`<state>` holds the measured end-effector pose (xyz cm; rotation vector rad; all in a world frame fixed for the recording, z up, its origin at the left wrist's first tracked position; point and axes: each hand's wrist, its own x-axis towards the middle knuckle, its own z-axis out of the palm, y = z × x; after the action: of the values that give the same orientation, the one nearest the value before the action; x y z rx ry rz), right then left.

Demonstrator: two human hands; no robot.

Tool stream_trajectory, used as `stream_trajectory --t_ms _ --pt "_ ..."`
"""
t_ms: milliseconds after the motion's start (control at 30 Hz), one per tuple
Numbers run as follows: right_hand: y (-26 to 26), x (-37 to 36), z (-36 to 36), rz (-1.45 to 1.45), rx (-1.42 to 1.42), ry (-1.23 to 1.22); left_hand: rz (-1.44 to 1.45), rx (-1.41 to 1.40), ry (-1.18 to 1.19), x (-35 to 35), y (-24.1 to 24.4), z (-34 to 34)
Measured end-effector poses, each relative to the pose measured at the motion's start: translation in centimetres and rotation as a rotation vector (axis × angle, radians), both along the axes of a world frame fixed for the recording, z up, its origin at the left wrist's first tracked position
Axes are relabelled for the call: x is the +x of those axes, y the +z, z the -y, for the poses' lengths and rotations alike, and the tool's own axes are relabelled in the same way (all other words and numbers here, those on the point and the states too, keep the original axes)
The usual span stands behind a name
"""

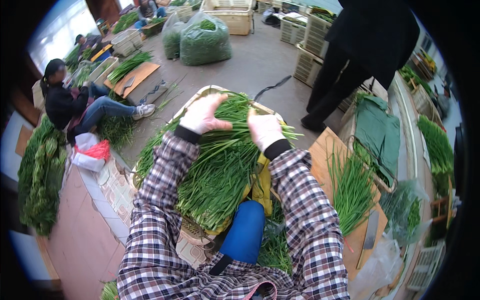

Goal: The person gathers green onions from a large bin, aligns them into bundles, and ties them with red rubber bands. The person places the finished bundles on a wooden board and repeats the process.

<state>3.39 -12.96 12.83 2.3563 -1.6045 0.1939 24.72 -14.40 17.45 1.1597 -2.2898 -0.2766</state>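
Note:
Before me stands a cream plastic crate [213,90] heaped with long green leafy stalks, which look like garlic chives [221,176]. My left hand [206,113] lies over the far part of the heap, thumb and fingers spread apart against the leaves. Close by on the right, my right hand [264,125] is closed around some of the chives, and leaf ends stick out past it. Its fingertips are partly hidden. Yellow cloth or plastic [263,183] shows at the crate's right side, beside my blue-covered knee [245,228].
On my right, a wooden board [318,165] bears loose chives [350,187] and a cleaver [371,229]. A person in black [337,75] stands beyond it. At left sits a person [75,97] near another board [146,71] with a knife. Filled plastic bags [206,41] stand farther off.

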Motion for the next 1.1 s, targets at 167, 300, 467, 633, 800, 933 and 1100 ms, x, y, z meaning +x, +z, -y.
stream_trajectory --t_ms 167,300,467,633,800,933,1100 --pt "1.4 -1.2 0.4 0.005 0.112 -0.013 0.067 0.239 -0.307 -3.8 -1.9 -7.9" --pt "4.7 -0.2 -0.7 -0.021 0.128 0.039 -0.088 0.461 -0.277 -3.7 -12.4 -3.3" --pt "12.7 -5.5 -2.8 0.022 0.087 -0.083 -0.08 0.577 -0.245 0.4 -20.1 0.0" --pt "15.8 -8.1 -4.0 0.377 0.122 -0.166 0.163 0.596 -0.155 -0.3 -15.2 -0.6" --pt "14.9 -9.4 -5.1 0.597 0.267 -0.243 0.086 0.593 0.051 -5.3 -4.5 -7.1" --pt "14.8 -9.3 -5.9 0.799 0.344 -0.238 -0.568 1.356 -0.514 -10.0 -9.9 -10.5" --pt "14.6 -9.9 -9.4 1.059 0.353 -0.125 -1.853 1.651 -0.401 -18.4 -13.3 -10.8"
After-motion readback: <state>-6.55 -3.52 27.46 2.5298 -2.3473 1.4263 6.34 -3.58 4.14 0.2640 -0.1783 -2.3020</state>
